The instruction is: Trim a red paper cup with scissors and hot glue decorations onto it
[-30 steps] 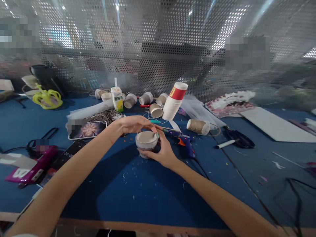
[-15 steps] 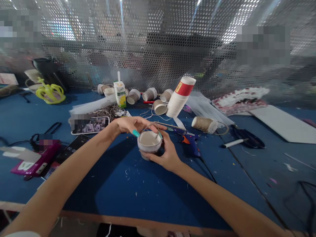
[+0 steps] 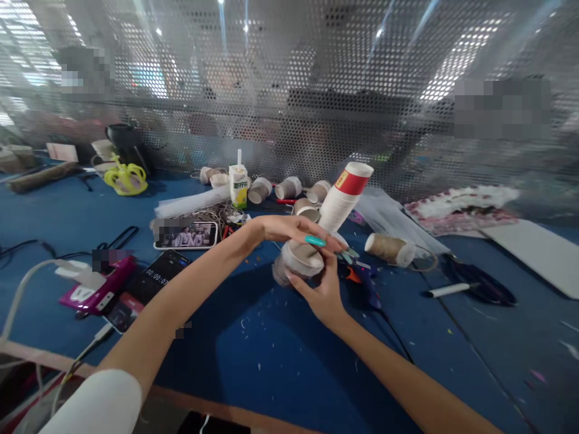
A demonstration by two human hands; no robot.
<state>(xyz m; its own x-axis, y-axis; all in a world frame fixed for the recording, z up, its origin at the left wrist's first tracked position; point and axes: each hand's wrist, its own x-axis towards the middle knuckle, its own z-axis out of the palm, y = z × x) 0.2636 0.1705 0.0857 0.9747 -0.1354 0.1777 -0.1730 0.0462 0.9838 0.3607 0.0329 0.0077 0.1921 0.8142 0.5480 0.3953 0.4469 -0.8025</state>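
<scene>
Cup (image 3: 294,259), on the near side of the paper-cup stack (image 3: 337,208); pale band (image 3: 309,265) already round it, remainder unclear. Our right hand (image 3: 324,289) holds it; our left hand (image 3: 299,229) arches over, grip indeterminable.

On the blue bench (image 3: 271,361), a juice carton (image 3: 238,189) with a white straw (image 3: 239,157) stands behind and right of a lit phone (image 3: 194,236). Off left, a yellow crown (image 3: 126,181) sits near a dark jug (image 3: 131,147).
</scene>
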